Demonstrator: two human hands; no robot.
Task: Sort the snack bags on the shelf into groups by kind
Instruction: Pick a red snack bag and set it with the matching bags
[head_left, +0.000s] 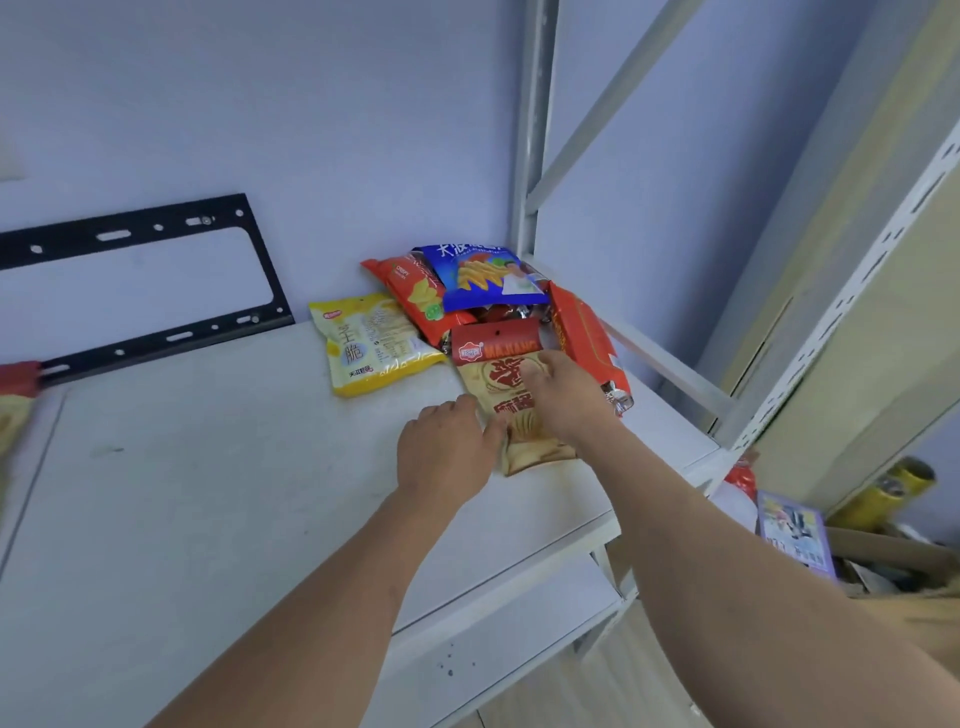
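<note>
A pile of snack bags lies at the back right of the white shelf (218, 467). A tan bag with a red top (498, 364) lies in front, lengthwise. My right hand (563, 397) lies on top of it, fingers spread over its middle. My left hand (447, 449) touches its left edge with thumb and fingers. Behind it lie a yellow bag (371, 343), an orange-red crisps bag (415, 293), a blue crisps bag (483, 275) and a red bag (584, 332) on its right.
A black metal bracket (156, 280) leans on the wall at the back left. Another tan and red bag (15, 400) shows at the left edge. White shelf posts (535, 130) rise at the right. Boxes and yellow rolls (883, 493) lie on the floor.
</note>
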